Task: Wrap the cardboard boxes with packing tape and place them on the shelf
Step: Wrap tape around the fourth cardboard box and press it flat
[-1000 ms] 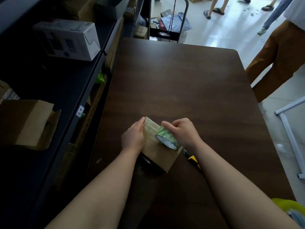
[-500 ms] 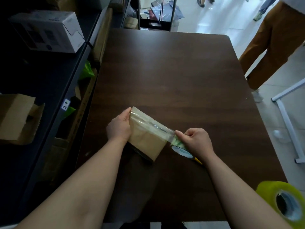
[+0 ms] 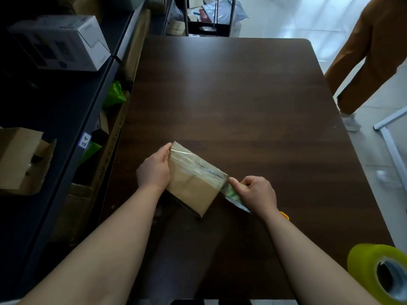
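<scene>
While the left hand (image 3: 154,170) presses the cardboard box (image 3: 193,183) onto the table (image 3: 242,95), the right hand (image 3: 255,192) pinches the tape roll (image 3: 234,194); next, cut the tape.

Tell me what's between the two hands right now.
In the head view, the cardboard box with a strip of tape stretched across it, from the left hand to the right hand.

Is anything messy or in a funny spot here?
Yes. The big yellow-green tape roll hangs past the near right corner of the dark wooden table; its support isn't visible, so it might fall. The brown cardboard box being taped sits crooked.
</scene>
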Motion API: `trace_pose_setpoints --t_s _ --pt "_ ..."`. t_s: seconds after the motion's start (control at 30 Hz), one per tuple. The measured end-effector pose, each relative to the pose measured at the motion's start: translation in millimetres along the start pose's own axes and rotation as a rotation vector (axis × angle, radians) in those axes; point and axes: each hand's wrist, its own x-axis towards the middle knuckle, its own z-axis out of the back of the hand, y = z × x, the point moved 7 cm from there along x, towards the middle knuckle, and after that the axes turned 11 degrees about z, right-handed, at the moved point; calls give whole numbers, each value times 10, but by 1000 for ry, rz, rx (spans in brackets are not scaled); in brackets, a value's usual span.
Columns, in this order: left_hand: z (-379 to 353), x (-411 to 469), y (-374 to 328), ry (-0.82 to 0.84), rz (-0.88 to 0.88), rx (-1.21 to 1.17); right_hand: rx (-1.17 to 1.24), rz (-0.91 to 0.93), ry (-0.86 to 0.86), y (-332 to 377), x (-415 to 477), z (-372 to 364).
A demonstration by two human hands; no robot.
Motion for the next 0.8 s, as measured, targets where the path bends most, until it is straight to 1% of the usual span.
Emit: trace_pose_setpoints --t_s 0.07,0.17,0.23,0.27,0.33,0.4,0.47,0.53,0.67,0.8 --pt "14 -1 -50 3 -39 94 -8 -6 22 12 1 -17" --pt "62 -29 -188 -20 -131 289 58 -29 55 11 -13 -51" --pt "142 -146 -285 -63 -161 287 98 -40 66 2 -17 -63" --pt "149 -255 -341 -57 -197 263 114 -39 76 -3 -14 -70" --pt "19 -570 -458 27 -328 280 148 -31 106 -7 -2 -90" --pt "-223 -842 -505 164 -408 389 189 -22 136 -17 12 -122" --pt "-420 -925 -471 251 -384 503 244 -18 151 -44 17 -153" --pt "-507 -921 -446 277 -349 556 274 -4 145 -70 22 -153" --pt "-536 -911 -439 254 -327 598 263 41 150 -64 68 -110" --pt "-519 -934 -471 260 -304 559 310 54 165 -105 41 -104"
